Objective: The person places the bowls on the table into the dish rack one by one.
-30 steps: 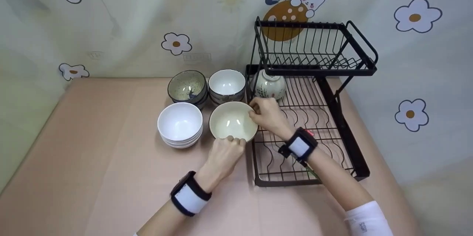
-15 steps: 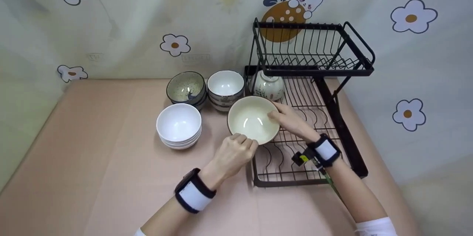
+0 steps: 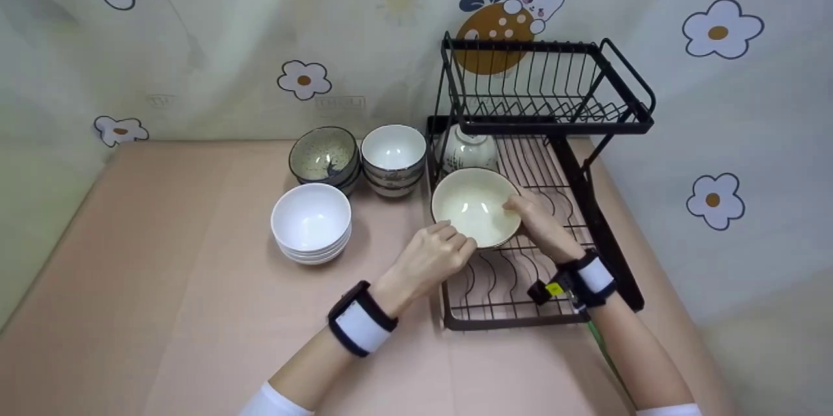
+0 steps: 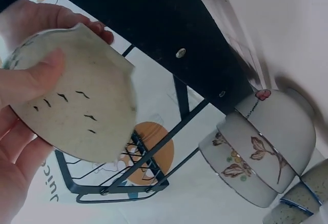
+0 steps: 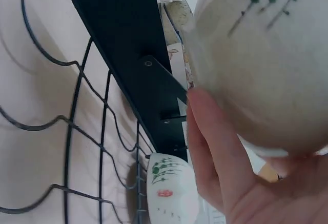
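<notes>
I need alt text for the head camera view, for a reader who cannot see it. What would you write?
Two hands hold a cream bowl over the lower tier of a black dish rack: the left hand grips its near rim, the right hand its right side. An upturned bowl sits at the rack's back, and three stacks of bowls stand on the pink table to the left.

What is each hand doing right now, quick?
Left hand: grips the near rim of the cream bowl.
Right hand: grips the same bowl's right rim, above the dish rack.
</notes>
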